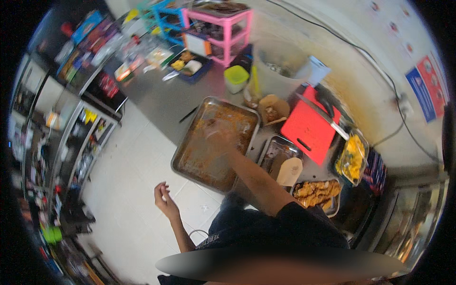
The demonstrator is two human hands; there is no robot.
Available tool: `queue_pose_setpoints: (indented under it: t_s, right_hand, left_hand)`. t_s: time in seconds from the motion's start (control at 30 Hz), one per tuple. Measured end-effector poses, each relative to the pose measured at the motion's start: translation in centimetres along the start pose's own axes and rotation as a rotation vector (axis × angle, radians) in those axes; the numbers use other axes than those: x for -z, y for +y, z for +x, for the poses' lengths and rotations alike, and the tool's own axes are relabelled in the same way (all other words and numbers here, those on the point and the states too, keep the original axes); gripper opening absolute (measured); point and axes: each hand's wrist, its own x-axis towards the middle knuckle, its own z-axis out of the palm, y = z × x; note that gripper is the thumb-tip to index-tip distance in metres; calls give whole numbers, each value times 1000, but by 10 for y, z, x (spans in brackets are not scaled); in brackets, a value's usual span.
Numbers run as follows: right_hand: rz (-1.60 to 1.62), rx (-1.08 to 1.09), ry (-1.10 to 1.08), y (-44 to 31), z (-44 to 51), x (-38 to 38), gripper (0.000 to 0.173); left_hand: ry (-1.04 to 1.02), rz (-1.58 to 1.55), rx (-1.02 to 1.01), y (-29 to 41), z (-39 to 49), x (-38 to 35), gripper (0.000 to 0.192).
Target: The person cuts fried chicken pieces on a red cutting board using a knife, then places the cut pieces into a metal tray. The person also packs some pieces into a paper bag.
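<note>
A large metal tray (185, 160) with orange-brown residue over its bottom sits before me, its near-left side at the counter's edge. My right hand (219, 133) reaches into the tray and is blurred by motion. Whether its fingers grip anything there cannot be made out. My left hand (165, 201) hangs over the tiled floor, left of the tray and apart from it. Its fingers are loosely curled and hold nothing. Just beyond the tray's right side stands a brown paper food container (273, 108) with some food in it.
A knife (329, 121) lies across a red cutting board (310, 124). Nearby are a smaller metal tray (265, 156), fried food (317, 192) and yellow food (354, 156). Behind stand a lime-lidded container (236, 76), a translucent bucket (281, 60) and a pink plastic rack (226, 32). Crowded shelves (67, 142) line the left.
</note>
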Motion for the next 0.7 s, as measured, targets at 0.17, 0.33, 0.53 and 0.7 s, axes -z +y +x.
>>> queue_pose_setpoints:
  t_s: [0.17, 0.33, 0.53, 0.7]
  right_hand:
    - [80, -43, 22, -14, -24, -1, 32]
    - [170, -66, 22, -32, -34, 7, 32]
    - [322, -58, -5, -43, -45, 17, 33]
    - [922, -8, -13, -24, -72, 101, 33]
  left_hand:
    - [-58, -10, -44, -2, 7, -1, 24]
    - [-132, -9, -104, 21, 22, -17, 26]
    - [-168, 25, -187, 42, 25, -29, 26]
    - [-191, -31, -178, 55, 23, -46, 24]
